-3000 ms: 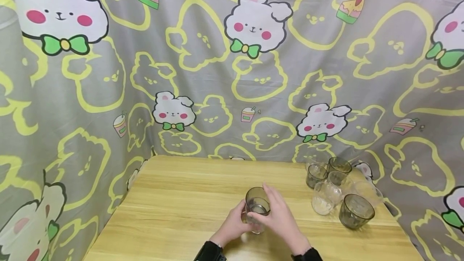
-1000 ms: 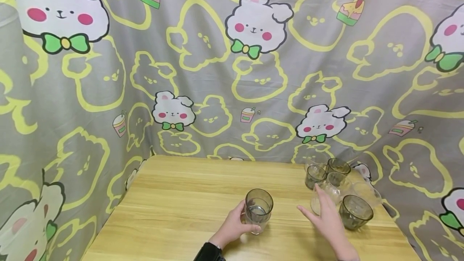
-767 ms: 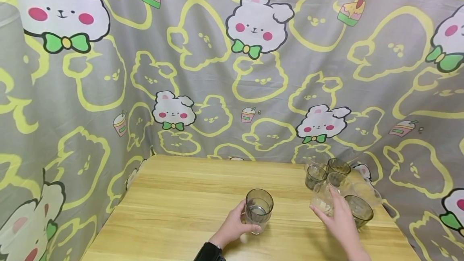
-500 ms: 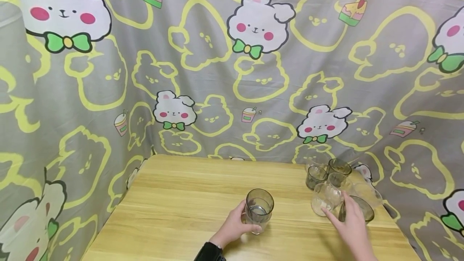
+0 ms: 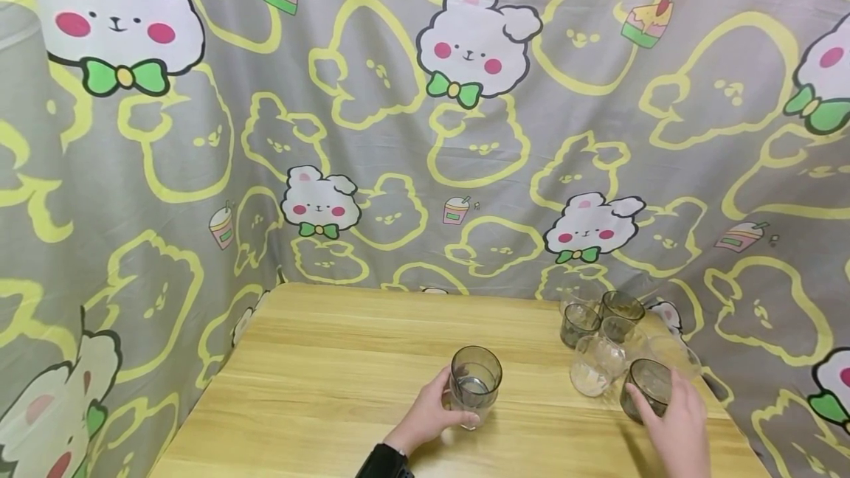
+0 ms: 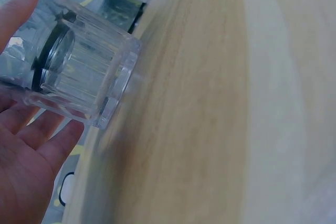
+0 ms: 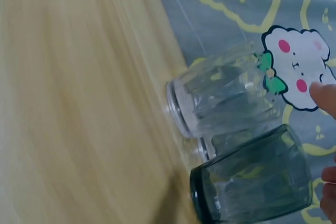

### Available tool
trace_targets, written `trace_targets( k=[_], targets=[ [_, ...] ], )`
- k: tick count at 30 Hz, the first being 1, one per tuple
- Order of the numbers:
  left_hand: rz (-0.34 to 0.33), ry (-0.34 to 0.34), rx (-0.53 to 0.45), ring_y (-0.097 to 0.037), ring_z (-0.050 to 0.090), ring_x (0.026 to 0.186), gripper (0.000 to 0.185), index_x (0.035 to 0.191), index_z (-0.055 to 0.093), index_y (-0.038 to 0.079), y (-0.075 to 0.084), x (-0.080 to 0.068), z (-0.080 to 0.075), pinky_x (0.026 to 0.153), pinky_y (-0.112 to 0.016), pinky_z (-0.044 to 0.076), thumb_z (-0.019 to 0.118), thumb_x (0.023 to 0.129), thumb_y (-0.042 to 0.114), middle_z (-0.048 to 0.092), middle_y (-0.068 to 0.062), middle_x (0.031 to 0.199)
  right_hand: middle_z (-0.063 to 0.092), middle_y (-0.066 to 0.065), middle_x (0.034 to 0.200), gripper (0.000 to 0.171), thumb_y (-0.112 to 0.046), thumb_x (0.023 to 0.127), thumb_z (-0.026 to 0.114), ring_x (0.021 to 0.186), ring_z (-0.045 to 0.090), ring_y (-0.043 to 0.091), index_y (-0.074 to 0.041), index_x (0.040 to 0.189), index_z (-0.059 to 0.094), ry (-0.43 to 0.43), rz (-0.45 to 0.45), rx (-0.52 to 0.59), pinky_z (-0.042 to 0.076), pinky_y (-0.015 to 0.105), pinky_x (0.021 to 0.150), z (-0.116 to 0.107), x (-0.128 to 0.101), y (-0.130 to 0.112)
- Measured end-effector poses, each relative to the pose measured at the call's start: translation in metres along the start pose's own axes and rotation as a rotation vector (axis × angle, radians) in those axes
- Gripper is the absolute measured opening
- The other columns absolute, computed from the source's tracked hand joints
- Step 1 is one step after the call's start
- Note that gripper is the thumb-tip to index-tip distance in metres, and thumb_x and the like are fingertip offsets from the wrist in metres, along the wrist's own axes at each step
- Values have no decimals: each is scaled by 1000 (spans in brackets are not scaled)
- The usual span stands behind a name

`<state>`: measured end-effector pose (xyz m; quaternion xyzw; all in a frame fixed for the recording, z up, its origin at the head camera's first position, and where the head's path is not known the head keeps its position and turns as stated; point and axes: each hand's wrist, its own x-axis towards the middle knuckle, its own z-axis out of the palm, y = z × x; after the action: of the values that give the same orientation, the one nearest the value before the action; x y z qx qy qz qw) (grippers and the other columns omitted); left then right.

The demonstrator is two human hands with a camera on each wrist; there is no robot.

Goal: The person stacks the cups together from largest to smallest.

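My left hand grips a stack of two glasses standing near the table's front middle: a smoky grey glass nested in a clear ribbed one. In the left wrist view the clear ribbed glass lies against my palm, with a fingertip over its top. My right hand is at the front right, with thumb and fingers curled round a single smoky grey glass that stands on the table. The right wrist view shows that smoky glass with my fingertips at its far side.
Several more clear and smoky glasses cluster at the table's right rear, close to the held one; one clear glass is right beside it. The wooden table is hemmed in by a grey cartoon-rabbit curtain behind and at both sides.
My right hand left the stack, swung right past the clear glass, and now curls round the smoky glass at the front right. My left hand and the stack stayed put.
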<state>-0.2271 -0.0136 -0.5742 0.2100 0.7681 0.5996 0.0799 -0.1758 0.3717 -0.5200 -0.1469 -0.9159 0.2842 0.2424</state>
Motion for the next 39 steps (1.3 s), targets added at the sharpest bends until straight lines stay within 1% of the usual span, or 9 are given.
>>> trace_targets(
  k=[4,8,11,18,25,29,35,39],
  targets=[
    [1,1,5,-30,56,126,85,147,37,31,-1,0,0,108,-49,46,83,75,32,57,0,138,32,41,143,85,-33,91,66,134,27,56,14,147,23,30,59,4,22,65,115,2,0,4],
    [1,-2,-8,-29,56,127,86,147,37,30,0,0,-1,109,-47,46,84,75,31,57,-1,139,33,41,143,85,-32,90,66,133,28,56,14,147,23,56,67,9,22,64,115,4,1,7],
    [-3,-8,-25,-29,56,127,86,147,37,30,1,0,-1,109,-45,46,84,75,29,55,-1,141,33,41,143,86,-33,90,67,132,29,56,14,147,23,57,74,6,22,64,114,6,1,9],
    [-19,-7,-32,-29,56,127,87,147,37,30,1,0,0,109,-43,47,84,74,27,54,-3,142,29,41,145,90,-38,91,64,134,26,55,12,149,18,7,121,-3,21,65,115,9,4,12],
    [-18,-8,-35,-29,55,128,86,147,37,31,1,0,0,109,-46,46,84,75,27,54,-2,142,27,42,145,90,-38,91,64,134,25,56,12,149,17,1,141,8,20,66,114,12,7,16],
    [-15,-9,-38,-28,56,127,86,147,37,31,1,0,0,109,-46,46,84,75,27,54,-1,142,24,43,146,94,-40,90,65,135,23,57,13,149,15,-21,185,23,21,67,114,13,10,17],
    [-19,-11,-34,-27,55,128,87,148,36,33,0,1,-1,110,-44,46,83,75,31,53,0,143,28,46,140,100,-43,86,69,132,26,58,12,149,13,-32,257,81,26,70,108,16,13,17],
    [-22,-12,-33,-28,54,129,87,148,36,31,0,0,-1,110,-45,46,83,75,30,52,-2,144,26,47,140,103,-44,86,69,131,26,59,12,150,10,-44,287,91,27,70,108,18,14,17]
  ],
)
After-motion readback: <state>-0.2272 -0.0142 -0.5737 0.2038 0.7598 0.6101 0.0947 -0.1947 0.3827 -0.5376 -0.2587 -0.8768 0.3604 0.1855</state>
